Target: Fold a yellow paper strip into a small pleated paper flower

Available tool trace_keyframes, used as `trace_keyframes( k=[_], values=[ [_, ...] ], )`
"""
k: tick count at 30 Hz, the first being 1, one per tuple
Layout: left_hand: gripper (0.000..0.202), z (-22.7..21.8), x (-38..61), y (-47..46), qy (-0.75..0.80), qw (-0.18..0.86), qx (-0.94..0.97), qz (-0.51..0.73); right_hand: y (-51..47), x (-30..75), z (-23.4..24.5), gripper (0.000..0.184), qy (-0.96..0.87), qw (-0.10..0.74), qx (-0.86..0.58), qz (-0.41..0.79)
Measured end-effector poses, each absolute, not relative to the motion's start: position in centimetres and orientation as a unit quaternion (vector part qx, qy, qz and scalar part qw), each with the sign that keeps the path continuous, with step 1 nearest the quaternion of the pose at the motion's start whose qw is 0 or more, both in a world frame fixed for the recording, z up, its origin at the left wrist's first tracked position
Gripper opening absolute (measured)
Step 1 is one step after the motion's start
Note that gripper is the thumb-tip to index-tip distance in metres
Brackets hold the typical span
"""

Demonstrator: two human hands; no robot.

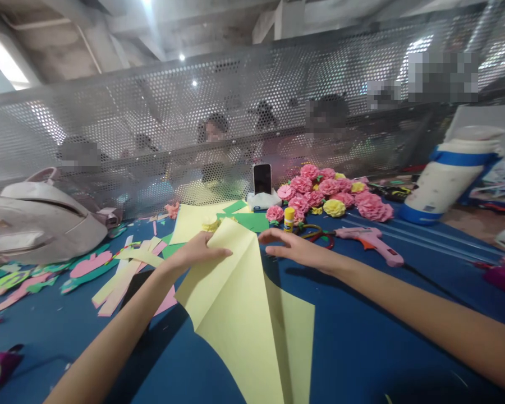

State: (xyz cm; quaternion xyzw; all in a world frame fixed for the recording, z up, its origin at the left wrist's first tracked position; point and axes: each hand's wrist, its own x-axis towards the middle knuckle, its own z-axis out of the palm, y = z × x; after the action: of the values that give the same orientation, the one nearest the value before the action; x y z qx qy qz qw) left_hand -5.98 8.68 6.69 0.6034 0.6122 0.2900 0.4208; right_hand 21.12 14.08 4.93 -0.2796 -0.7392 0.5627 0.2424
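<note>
Backpack: pale and slumped at the far left, against the perforated screen
Cut strips: yellow and pink, strewn on the blue table between bag and sheet
Left hand: closed on the sheet's upper left edge, thumb flat on the near face, fingers mostly hidden behind
Yellow sheet: creased lengthwise and raised at the top, between both hands, its broad lower part spreading below the grip toward the person
Right hand: fingers loosely curled, thumb apart, just beside the sheet's upper right edge; I can't tell if the fingertips touch it
Glue stick: upright beyond that hand
Paper flowers: pink and yellow, heaped behind
Glue gun: pink, lying farther right
Bottle: white and blue, at far right
</note>
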Motion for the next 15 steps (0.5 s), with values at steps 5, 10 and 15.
trace_keyframes(
  k=[5,10,15],
  values=[
    [0.037,6.4,-3.8,8.2,0.580,0.445,0.615,0.295,13.5,20.5,5.0,0.052,-0.712,0.240,-0.266,0.604],
    [0.040,7.4,-5.4,7.5,0.536,0.497,0.619,0.288,13.7,21.7,4.6,0.045,-0.673,0.268,-0.307,0.617],
    [0.064,6.4,-8.8,7.5,0.458,0.564,0.563,0.394,14.6,22.5,3.9,0.045,-0.637,0.330,-0.338,0.610]
  ],
)
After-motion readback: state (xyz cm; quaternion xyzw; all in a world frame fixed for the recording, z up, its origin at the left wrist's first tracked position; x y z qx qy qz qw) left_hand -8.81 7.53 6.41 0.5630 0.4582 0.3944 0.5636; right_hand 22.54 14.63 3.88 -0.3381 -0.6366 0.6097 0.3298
